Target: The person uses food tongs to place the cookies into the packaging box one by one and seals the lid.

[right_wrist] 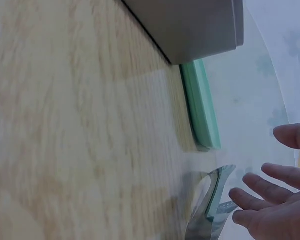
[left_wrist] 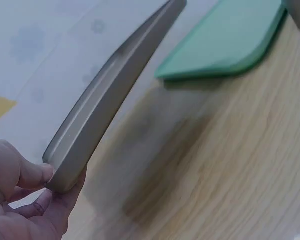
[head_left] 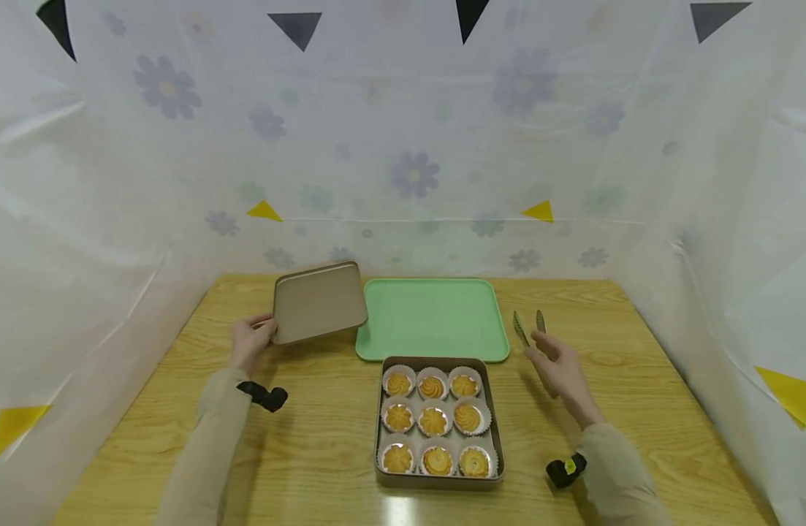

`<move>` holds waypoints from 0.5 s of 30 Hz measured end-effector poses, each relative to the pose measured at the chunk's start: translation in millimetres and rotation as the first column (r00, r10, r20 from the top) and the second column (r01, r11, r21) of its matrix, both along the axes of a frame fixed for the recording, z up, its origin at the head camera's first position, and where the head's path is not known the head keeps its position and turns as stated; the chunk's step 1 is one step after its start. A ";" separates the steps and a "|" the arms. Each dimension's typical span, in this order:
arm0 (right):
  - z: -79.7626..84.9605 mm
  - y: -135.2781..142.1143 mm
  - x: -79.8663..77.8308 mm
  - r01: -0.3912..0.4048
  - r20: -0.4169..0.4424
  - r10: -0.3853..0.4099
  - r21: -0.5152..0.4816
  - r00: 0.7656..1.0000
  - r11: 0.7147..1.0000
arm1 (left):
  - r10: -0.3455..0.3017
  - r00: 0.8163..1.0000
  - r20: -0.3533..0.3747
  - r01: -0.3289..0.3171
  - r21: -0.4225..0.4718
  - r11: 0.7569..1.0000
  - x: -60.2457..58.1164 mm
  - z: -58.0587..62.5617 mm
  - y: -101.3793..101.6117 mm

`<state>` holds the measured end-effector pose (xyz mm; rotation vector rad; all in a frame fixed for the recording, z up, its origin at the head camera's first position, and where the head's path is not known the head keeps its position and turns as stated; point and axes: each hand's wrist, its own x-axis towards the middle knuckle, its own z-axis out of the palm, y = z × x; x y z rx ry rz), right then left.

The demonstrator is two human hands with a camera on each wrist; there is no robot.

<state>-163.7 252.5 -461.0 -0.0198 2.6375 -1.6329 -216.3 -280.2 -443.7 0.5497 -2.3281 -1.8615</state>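
Observation:
At the left, my left hand (head_left: 251,341) pinches the corner of a shallow brown-grey box lid (head_left: 320,303). In the left wrist view the lid (left_wrist: 107,95) is tilted, raised off the table, thumb on one side and fingers below. My right hand (head_left: 560,369) hovers over metal tongs (head_left: 521,329); its spread fingers in the right wrist view stand apart from the tongs (right_wrist: 210,205). In front of me stands a brown-grey box (head_left: 440,483) with several piped cookies (head_left: 432,420) in white paper cups.
Behind the box lies a green tray (head_left: 432,319), its left edge close to the lid. All of this is on a wooden table (head_left: 310,438). White flowered sheeting (head_left: 350,146) encloses the back and sides.

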 end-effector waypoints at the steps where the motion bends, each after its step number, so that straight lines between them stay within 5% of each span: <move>1: 0.7 -1.5 -1.3 -0.006 0.002 0.006 -0.007 1.000 1.000 | -0.027 1.000 0.006 0.027 0.040 0.999 0.0 1.9 2.8; 6: 8.3 -10.5 -8.9 -0.034 0.013 0.034 0.006 0.999 0.999 | -0.175 0.985 0.009 0.171 0.177 0.969 -1.6 9.0 16.6; 15: 29.4 -33.0 -29.2 -0.150 0.001 0.150 -0.049 0.989 0.988 | -0.323 0.945 -0.056 0.327 0.219 0.919 -6.6 17.1 53.1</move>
